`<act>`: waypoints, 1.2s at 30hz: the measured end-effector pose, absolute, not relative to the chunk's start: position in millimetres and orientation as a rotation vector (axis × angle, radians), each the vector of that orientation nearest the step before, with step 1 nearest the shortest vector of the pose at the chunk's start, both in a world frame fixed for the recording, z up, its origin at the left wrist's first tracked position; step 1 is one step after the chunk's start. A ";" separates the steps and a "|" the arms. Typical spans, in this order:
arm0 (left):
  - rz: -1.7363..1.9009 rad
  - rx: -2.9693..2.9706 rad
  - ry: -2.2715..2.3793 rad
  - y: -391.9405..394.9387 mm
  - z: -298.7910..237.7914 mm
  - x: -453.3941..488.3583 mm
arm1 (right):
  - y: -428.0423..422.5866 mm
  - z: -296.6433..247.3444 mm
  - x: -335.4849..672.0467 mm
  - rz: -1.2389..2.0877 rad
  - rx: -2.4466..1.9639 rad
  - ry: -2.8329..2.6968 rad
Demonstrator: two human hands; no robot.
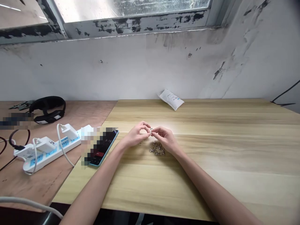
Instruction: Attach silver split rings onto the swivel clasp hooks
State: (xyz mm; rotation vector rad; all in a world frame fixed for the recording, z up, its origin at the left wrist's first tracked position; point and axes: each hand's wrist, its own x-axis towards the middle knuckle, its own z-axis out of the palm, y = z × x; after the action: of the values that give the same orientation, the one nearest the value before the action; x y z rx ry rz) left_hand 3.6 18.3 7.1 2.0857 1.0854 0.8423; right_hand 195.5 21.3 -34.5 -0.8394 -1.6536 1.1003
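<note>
Small metal piece point(151, 129) at the centre of the frame, held up just above the counter point(211, 131). Left hand point(135, 135): thumb and forefinger brought together on the piece from its left side, making a loop. Right hand point(167, 140): thumb and forefinger pinching it from the other side, remaining fingers curled. Piece too small to tell its exact form, or whether it is one part or two.

Loose pile of metal rings point(157, 148) just below the right hand, lower centre; a few more small metal bits point(141, 142) partly hidden under the left hand. Phone point(106, 147) left of centre, beside the left forearm.

On handling, my judgement: let one hand keep the piece steady while the other does the fine turning; pinch with the tips so the metal stays in sight. Small, smooth metal likely slips or springs under hard pressure, so press lightly. Working low over the counter, slightly clear of the pile, should make a dropped piece easy to recover.
</note>
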 end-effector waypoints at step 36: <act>0.598 1.873 0.800 8.3 3.2 -0.1 | 13.7 -6.1 226.8 1.031 -0.817 -2.295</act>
State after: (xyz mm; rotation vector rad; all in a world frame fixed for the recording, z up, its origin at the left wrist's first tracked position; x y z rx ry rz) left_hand -0.1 8.3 3.2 1.8732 0.7995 0.5980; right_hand 226.8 13.7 -6.1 -0.8172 -2.2948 1.0309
